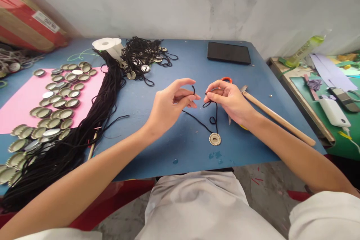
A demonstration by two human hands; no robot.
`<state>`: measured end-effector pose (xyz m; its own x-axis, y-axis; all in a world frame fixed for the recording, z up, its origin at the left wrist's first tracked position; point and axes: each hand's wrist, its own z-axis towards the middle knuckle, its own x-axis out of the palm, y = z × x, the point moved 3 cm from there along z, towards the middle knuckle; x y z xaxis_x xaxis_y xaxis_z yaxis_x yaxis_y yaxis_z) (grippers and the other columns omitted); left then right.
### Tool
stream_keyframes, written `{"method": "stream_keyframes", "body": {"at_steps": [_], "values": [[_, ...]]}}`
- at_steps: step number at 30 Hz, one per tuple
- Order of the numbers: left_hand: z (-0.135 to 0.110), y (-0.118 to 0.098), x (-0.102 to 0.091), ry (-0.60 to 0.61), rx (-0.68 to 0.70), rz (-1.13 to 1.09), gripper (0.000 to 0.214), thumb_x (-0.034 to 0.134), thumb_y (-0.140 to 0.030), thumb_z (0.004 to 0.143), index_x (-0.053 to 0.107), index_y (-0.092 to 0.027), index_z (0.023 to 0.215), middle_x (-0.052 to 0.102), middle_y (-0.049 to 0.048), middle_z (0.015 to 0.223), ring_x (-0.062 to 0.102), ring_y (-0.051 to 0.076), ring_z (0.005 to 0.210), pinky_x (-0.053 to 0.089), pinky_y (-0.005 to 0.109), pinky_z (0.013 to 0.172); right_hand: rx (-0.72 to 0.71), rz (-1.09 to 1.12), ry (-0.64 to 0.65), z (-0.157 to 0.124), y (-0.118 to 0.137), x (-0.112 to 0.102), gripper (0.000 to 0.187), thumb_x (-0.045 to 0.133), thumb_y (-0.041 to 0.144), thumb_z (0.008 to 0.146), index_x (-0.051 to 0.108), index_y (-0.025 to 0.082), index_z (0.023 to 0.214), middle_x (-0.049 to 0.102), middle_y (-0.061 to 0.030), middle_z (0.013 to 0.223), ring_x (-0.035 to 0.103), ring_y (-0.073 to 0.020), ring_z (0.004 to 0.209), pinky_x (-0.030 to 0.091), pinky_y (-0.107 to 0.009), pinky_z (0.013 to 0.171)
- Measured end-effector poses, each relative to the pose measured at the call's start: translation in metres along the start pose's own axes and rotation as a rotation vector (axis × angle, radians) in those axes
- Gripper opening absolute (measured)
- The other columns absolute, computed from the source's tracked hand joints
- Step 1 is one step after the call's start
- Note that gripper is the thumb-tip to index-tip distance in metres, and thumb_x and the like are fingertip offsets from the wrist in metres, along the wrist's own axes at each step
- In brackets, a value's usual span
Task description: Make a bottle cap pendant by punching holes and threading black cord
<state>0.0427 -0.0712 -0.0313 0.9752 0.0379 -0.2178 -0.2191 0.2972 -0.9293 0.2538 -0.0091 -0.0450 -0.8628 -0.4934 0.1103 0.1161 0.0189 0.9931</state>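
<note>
My left hand [173, 107] is closed, with thumb and fingers pinching one end of a black cord [197, 117]; a short tip pokes up between the fingers. Across a small gap, my right hand [227, 99] pinches the other part of the same cord, where a small loop hangs under the fingertips. The cord runs down to a flattened bottle cap [215, 139] with a slot in it, lying on the blue table. Beneath my right hand lie orange-handled scissors [226, 80], partly hidden, and a hammer [278, 118] with a wooden handle.
Many loose bottle caps [59, 103] lie on pink paper [12, 110] at the left, beside a long bundle of black cords [98, 108]. Behind are a white spool [108, 47], a heap of corded caps [143, 54] and a dark tablet [228, 53]. A box [28, 18] stands far left.
</note>
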Motion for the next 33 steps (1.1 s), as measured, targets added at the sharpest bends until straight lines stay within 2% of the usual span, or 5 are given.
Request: {"method": "stream_keyframes", "body": {"at_steps": [5, 13, 19, 26, 33], "values": [[-0.003, -0.002, 0.004, -0.035, 0.203, 0.19, 0.007, 0.075, -0.022, 0.103, 0.08, -0.022, 0.099, 0.083, 0.0022, 0.093, 0.08, 0.016, 0.086, 0.065, 0.029, 0.084, 0.001, 0.015, 0.013, -0.007, 0.001, 0.014, 0.037, 0.097, 0.048, 0.086, 0.074, 0.023, 0.1, 0.084, -0.0026, 0.088, 0.083, -0.0211, 0.09, 0.066, -0.043, 0.098], [-0.008, 0.0, 0.009, -0.107, 0.428, 0.381, 0.016, 0.074, -0.009, 0.102, 0.081, -0.022, 0.098, 0.078, 0.001, 0.098, 0.071, 0.012, 0.082, 0.056, 0.023, 0.068, -0.193, -0.23, 0.029, -0.015, 0.005, 0.022, 0.035, 0.088, 0.054, 0.095, 0.07, 0.026, 0.105, 0.084, -0.0013, 0.096, 0.086, -0.0255, 0.098, 0.068, -0.048, 0.104], [-0.012, -0.005, 0.008, -0.158, 0.527, 0.43, 0.017, 0.078, -0.005, 0.101, 0.081, -0.022, 0.099, 0.078, -0.0008, 0.099, 0.071, 0.01, 0.082, 0.056, 0.022, 0.075, -0.265, -0.357, 0.028, -0.021, 0.001, 0.022, 0.031, 0.082, 0.055, 0.101, 0.069, 0.029, 0.113, 0.084, 0.0, 0.101, 0.086, -0.027, 0.106, 0.066, -0.049, 0.106], [-0.013, -0.002, 0.01, -0.063, 0.569, 0.463, 0.016, 0.068, -0.01, 0.108, 0.076, -0.023, 0.105, 0.075, 0.0023, 0.106, 0.07, 0.012, 0.087, 0.056, 0.025, 0.078, -0.251, -0.348, 0.03, -0.022, 0.001, 0.022, 0.033, 0.085, 0.053, 0.099, 0.068, 0.028, 0.114, 0.081, 0.0001, 0.105, 0.087, -0.0255, 0.101, 0.067, -0.044, 0.101], [-0.007, 0.0, 0.008, 0.03, 0.43, 0.468, 0.012, 0.055, -0.016, 0.112, 0.062, -0.023, 0.104, 0.068, 0.0046, 0.107, 0.064, 0.017, 0.092, 0.056, 0.03, 0.082, -0.204, -0.268, 0.092, -0.022, 0.002, 0.025, 0.024, 0.082, 0.04, 0.103, 0.068, 0.029, 0.119, 0.084, 0.0001, 0.101, 0.085, -0.0237, 0.1, 0.065, -0.045, 0.104]]}}
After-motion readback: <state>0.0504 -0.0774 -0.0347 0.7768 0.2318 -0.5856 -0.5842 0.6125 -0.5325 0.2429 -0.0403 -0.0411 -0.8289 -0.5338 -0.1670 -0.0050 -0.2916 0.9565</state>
